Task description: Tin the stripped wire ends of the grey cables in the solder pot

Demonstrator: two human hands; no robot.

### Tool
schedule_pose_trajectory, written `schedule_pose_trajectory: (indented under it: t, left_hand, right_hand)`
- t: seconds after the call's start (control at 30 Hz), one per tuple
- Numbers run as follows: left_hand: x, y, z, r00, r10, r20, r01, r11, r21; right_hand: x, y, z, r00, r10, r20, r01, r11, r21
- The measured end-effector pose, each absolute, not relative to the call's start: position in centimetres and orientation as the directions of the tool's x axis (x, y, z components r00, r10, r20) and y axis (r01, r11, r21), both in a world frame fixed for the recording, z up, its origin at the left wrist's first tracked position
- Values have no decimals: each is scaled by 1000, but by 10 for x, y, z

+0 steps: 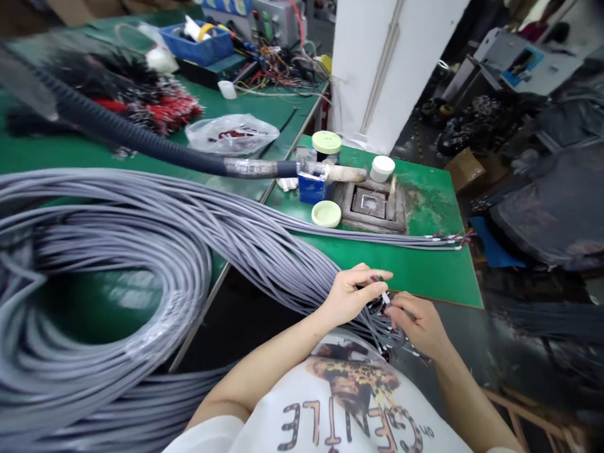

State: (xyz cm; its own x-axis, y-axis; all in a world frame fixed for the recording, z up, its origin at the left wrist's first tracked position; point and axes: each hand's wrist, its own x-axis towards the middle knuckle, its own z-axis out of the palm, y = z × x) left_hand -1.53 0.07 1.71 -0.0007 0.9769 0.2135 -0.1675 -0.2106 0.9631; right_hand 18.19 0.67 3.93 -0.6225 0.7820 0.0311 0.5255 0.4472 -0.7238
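In the head view my left hand [352, 292] pinches the coloured wires at the end of a grey cable. A short white sleeve [385, 298] shows on that cable between my two hands. My right hand [418, 321] is closed on the same cable end, just below the white part. Other cable ends with bared coloured wires hang under my hands, close to my shirt. They belong to a thick bundle of grey cables [264, 251] that runs in from a large coil [155, 333] on the left. My fingers partly cover the wire tips.
A solder pot [372, 204] sits on the green board [438, 277], below a fume hose nozzle [346, 174]. Around it stand a white jar [382, 168], a pale lid [326, 214] and a blue box [312, 189]. Several finished-looking cable ends [453, 240] lie across the board.
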Motion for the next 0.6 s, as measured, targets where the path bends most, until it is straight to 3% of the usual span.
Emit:
schedule_pose_trajectory:
  t: [0.1, 0.17, 0.23, 0.3, 0.4, 0.5, 0.6]
  left_hand:
    - [-14, 23, 14, 58, 959, 277, -24, -276, 961]
    - [-14, 44, 10, 134, 928, 347, 224, -369, 902]
    - [-12, 66, 6, 218, 905, 365, 513, -425, 746]
    - [-7, 87, 4, 223, 915, 336, 737, -384, 556]
    - [3, 111, 1, 202, 938, 283, 878, -301, 372]
    - [13, 127, 1, 225, 942, 248, 905, -296, 304]
    - [17, 132, 6, 243, 943, 229, 912, -302, 277]
  right_hand:
    - [246, -4, 23, -420, 904, 82, 750, 396, -529]
    - [294, -15, 10, -125, 974, 188, 911, 188, -366]
    - [329, -27, 0, 103, 966, 236, 957, -32, -289]
    - [341, -35, -7, 184, 961, 204, 940, -112, -321]
    - [315, -37, -11, 50, 996, 77, 878, -7, -479]
    - [266, -23, -10, -175, 984, -42, 755, 107, -648]
    - [225, 2, -10, -311, 944, -113, 590, 99, -802]
